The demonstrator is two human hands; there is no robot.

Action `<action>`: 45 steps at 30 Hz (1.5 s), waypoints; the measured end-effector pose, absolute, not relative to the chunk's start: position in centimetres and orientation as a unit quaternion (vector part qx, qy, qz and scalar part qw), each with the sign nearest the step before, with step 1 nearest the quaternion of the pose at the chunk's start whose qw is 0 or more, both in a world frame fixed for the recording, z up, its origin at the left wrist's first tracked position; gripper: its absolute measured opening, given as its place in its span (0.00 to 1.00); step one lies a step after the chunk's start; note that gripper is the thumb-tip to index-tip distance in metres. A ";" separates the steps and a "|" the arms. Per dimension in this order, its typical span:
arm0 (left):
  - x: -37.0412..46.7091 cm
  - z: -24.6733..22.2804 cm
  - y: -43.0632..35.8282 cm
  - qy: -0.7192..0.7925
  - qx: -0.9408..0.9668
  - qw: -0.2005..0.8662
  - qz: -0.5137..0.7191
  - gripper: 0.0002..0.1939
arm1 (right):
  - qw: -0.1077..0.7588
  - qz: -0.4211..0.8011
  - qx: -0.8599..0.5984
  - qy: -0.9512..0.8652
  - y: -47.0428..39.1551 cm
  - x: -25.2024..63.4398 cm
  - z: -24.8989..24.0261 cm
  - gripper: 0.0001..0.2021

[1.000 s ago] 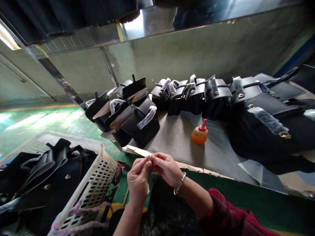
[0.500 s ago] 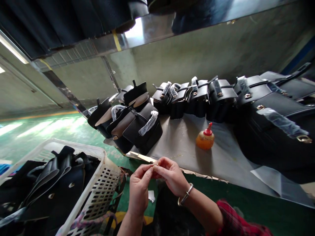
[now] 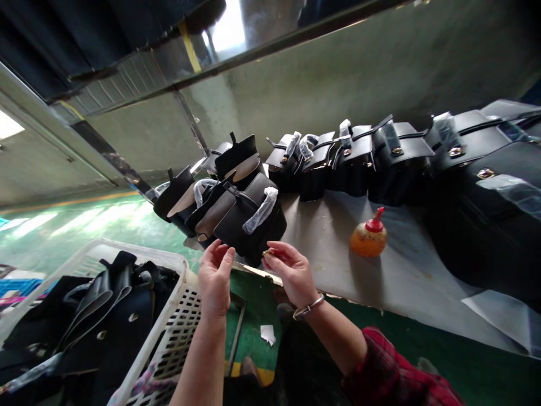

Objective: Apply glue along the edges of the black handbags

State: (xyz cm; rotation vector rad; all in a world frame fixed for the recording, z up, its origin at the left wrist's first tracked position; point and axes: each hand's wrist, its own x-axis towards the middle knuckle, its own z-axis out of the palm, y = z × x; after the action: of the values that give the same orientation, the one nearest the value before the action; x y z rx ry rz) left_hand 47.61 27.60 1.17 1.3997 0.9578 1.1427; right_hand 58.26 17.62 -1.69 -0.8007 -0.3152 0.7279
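Note:
My right hand (image 3: 292,273) pinches a small gold-coloured metal fitting (image 3: 267,254) between thumb and fingertips. Its exact kind is too small to make out. A bracelet sits on that wrist. To its left, my left hand (image 3: 215,279) is raised with curled fingers, the thumb apart from them, and nothing visible in its grasp. Just behind both hands, a black handbag (image 3: 251,217) with a plastic-wrapped handle stands tilted at the table's edge. Right of my right hand, a squeeze bottle (image 3: 368,239) of orange liquid with a red nozzle stands on the grey tabletop (image 3: 329,225).
Several black handbags (image 3: 355,152) line the back of the table, with more at its left corner. A white plastic basket (image 3: 186,293) holding black bag pieces (image 3: 114,310) stands at left. Overhead runs a metal shelf (image 3: 262,53). Paper scrap (image 3: 267,334) lies on the green floor.
My hands have come apart and risen; the left moved leftward. The gold-coloured fitting, earlier between both hands' fingertips, is now in my right hand. The view has shifted slightly.

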 end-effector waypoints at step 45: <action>50.4 1.6 26.9 0.329 0.630 0.564 0.420 0.12 | 0.728 -0.031 -0.581 -0.362 21.3 59.5 -1.3 0.01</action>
State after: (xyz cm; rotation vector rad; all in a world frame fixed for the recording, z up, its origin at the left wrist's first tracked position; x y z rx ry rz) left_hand 50.35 26.94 1.61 1.4823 0.7750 0.9887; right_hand 59.51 21.25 -1.32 -1.2801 -0.7978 -0.0673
